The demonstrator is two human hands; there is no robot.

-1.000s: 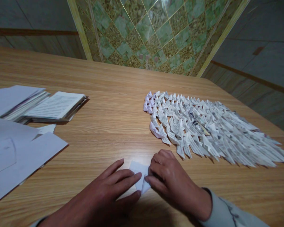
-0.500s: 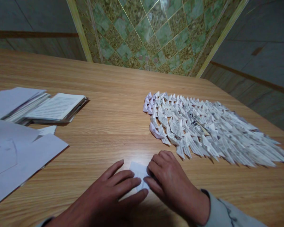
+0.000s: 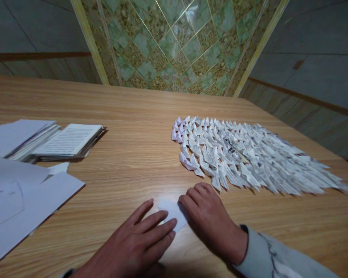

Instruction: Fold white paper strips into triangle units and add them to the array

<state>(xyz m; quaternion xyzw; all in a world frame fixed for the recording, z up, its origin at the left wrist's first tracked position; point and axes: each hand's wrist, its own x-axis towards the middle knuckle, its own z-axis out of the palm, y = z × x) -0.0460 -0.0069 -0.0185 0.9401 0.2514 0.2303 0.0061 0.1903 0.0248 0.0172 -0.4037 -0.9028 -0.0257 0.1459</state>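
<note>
White paper piece on wooden table | left hand splayed flat, pressing it | right hand curled at its edge, pinch undeterminable | folded pieces beyond.

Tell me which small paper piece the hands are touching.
The lone white piece at the front: the left hand and right hand both rest on it. It lies apart from the spread of folded printed pieces on the right.

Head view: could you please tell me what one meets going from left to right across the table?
Loose white sheets → left hand → small paper piece → right hand → rows of folded paper pieces.
</note>
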